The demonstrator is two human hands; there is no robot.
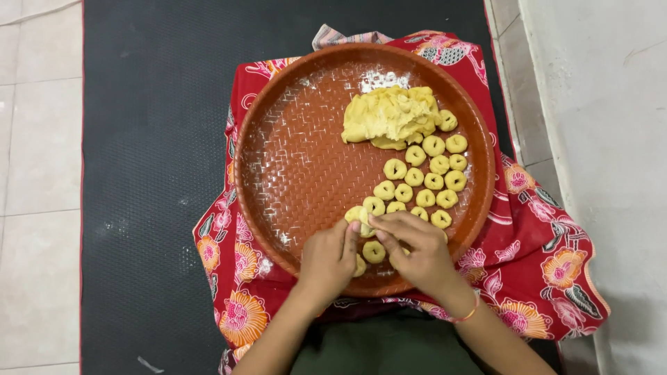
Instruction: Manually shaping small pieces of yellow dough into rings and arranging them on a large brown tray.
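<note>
A round brown woven tray (292, 160) rests on a red flowered cloth (535, 278). A lump of yellow dough (390, 115) lies at the tray's far right. Below it sit several small dough rings (434, 173). My left hand (328, 261) and my right hand (415, 248) meet at the tray's near edge. Their fingertips pinch a small piece of dough (359, 217) between them. One more ring (374, 251) lies between my hands, and another is partly hidden under my left hand.
A black mat (153, 139) lies under the cloth on a pale tiled floor (38, 139). A white wall or step (604, 139) runs along the right. Flour dusts the tray and mat. An orange band circles my right wrist (467, 314).
</note>
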